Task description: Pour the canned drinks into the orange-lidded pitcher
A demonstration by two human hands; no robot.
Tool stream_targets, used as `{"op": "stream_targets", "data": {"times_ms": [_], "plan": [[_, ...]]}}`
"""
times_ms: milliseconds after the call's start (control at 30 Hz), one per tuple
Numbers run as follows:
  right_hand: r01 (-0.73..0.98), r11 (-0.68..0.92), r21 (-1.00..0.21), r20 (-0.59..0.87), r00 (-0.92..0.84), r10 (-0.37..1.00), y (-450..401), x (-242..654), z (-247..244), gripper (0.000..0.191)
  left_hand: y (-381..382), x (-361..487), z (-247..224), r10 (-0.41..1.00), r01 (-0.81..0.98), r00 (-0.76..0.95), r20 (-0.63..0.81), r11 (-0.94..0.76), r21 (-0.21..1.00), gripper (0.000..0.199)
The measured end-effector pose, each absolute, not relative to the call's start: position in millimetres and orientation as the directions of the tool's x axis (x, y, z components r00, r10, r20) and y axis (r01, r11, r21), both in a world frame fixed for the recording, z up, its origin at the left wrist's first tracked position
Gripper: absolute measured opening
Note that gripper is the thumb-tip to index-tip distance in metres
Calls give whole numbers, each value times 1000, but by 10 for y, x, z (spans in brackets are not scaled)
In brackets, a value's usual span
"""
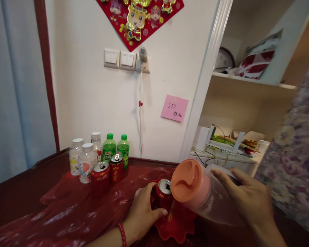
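An opened red can (164,195) stands on a red scalloped dish (179,223). My left hand (143,208), with a red bead bracelet at its wrist, wraps round the can's left side. My right hand (249,197) grips a translucent pitcher (216,204) by its handle. The pitcher is tilted to the left, and its orange lid (186,180) is beside the can's top. No stream of liquid is visible between them. Two more opened red cans, one (100,178) nearer and one (116,169) behind it, stand to the left.
Clear bottles with white lids (87,164) and two green-capped bottles (109,147) stand at the back left. Red plastic sheeting (67,209) covers part of the dark table. Behind on the right are a white router (221,147) and shelves; a floral curtain (293,154) hangs at the far right.
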State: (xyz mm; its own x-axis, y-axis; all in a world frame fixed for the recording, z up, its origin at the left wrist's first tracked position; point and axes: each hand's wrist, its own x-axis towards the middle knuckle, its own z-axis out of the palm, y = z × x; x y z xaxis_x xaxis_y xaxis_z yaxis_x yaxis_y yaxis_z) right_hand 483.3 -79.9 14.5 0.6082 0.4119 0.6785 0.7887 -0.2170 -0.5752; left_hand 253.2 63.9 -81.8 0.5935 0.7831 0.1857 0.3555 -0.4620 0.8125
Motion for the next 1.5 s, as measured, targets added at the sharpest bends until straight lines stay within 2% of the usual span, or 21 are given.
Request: {"op": "stream_targets", "data": {"times_ms": [567,900,1500], "plan": [[775,-167,-610,676,619,400,-809,4723,217,52,597,2515,-742,793,384,592,146,-437,813,72],[791,-220,-570,674,604,425,-789,4893,115,59,603,2517,-755,784,372,596,173,-460,806,70],[816,-206,-541,709,574,411,-812,4814,146,58,604,2518,-797,791,363,583,185,-458,812,71]]}}
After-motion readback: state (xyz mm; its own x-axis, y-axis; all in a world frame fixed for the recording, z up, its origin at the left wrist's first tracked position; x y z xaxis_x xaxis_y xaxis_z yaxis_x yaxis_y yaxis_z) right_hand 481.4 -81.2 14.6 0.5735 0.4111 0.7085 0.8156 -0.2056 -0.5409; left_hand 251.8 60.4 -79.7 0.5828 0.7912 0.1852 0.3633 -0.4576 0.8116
